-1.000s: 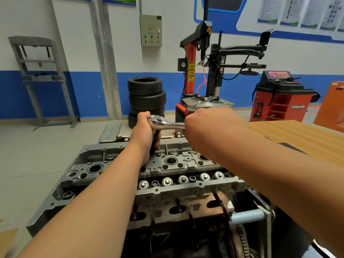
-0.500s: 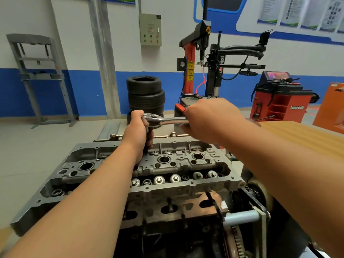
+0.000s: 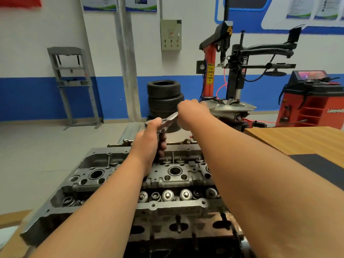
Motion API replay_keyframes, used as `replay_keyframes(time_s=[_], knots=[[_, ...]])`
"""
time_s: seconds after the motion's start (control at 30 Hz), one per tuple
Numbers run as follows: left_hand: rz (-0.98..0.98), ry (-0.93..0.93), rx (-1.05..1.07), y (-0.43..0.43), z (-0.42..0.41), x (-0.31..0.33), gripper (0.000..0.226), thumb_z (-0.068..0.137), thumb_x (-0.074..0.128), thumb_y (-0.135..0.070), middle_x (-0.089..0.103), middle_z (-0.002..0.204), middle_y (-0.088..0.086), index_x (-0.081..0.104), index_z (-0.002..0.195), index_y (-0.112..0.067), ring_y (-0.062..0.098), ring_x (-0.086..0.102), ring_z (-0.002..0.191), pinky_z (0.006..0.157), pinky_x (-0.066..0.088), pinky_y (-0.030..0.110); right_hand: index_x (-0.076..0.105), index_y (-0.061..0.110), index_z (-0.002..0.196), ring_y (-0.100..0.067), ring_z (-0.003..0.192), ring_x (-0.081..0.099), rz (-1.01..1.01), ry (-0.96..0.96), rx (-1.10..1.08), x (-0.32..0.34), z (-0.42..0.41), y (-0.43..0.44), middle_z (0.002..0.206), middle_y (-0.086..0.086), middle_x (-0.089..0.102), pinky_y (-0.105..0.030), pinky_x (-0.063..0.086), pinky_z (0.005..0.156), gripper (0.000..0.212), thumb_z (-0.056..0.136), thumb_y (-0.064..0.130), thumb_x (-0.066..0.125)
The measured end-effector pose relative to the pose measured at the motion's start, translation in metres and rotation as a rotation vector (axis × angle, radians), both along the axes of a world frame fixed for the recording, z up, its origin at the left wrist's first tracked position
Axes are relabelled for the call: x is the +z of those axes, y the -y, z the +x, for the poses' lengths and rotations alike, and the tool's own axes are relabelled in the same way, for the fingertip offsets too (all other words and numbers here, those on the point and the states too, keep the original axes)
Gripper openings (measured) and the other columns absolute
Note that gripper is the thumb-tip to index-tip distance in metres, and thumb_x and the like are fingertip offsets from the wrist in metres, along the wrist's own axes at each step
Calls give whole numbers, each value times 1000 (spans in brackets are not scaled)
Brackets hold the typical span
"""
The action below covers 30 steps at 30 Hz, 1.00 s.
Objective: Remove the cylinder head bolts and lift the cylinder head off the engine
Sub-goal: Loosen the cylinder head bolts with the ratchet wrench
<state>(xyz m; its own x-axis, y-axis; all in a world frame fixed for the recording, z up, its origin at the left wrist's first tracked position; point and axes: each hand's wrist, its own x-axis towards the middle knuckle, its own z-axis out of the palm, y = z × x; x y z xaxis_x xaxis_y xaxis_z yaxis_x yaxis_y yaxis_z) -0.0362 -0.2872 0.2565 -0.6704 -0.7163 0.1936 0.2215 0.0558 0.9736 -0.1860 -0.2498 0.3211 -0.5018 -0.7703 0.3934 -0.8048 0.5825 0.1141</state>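
A grey aluminium cylinder head (image 3: 173,175) sits on the engine in front of me, with spark plug wells and valve tops showing. A chrome ratchet wrench (image 3: 168,121) stands over the far side of the head. My left hand (image 3: 151,140) grips the ratchet's head and its dark extension, which runs down into the cylinder head. My right hand (image 3: 192,113) grips the handle end, up and to the right of the left hand. The bolt under the extension is hidden by my left hand.
A wooden table (image 3: 297,140) with a dark mat (image 3: 320,164) stands at the right. Behind the engine are stacked tyres (image 3: 164,97), a tyre changer (image 3: 230,75), a red wheel balancer (image 3: 312,101) and a grey press frame (image 3: 72,84).
My right hand has swung the ratchet handle away from me and leftward; the handle now points up and back. The camera view has shifted, and the engine sits lower in the frame.
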Motion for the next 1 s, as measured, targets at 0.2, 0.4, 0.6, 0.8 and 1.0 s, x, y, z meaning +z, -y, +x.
replay_keyframes(time_s=[0.2,0.4,0.6,0.8,1.0], knots=[[-59,23,-39,-5,3,3,42,81,41,-56,44,53,-2,52,66,-19,13,37,49,56,33,32,52,20,83,-24,96,44,-55,-168,-10,-5,-9,-46,81,0,46,-44,32,92,8,89,24,48],[-79,-154,11,-24,-7,44,40,78,41,-55,47,51,-5,57,70,-18,10,39,45,49,34,29,47,22,66,-17,55,41,-208,-195,-44,41,6,-106,60,2,46,-34,30,64,21,84,28,54],[-19,-53,-84,-71,-36,26,45,87,39,-51,51,53,-2,59,59,-22,13,43,51,53,36,29,48,19,66,-16,54,48,-4,-118,-207,26,6,-180,65,-1,52,-23,30,45,24,88,28,49],[17,28,-42,-77,-47,8,38,69,47,-58,56,54,-5,59,59,-23,12,52,61,59,41,31,48,20,65,-18,60,55,46,21,-226,-4,12,-202,67,0,56,-27,47,54,24,87,29,50],[39,83,24,-74,-52,16,52,78,40,-57,56,49,-5,51,36,-28,12,50,49,53,40,27,46,21,64,-17,58,54,54,-1,-192,9,19,-202,64,1,54,-27,48,53,29,87,37,54]])
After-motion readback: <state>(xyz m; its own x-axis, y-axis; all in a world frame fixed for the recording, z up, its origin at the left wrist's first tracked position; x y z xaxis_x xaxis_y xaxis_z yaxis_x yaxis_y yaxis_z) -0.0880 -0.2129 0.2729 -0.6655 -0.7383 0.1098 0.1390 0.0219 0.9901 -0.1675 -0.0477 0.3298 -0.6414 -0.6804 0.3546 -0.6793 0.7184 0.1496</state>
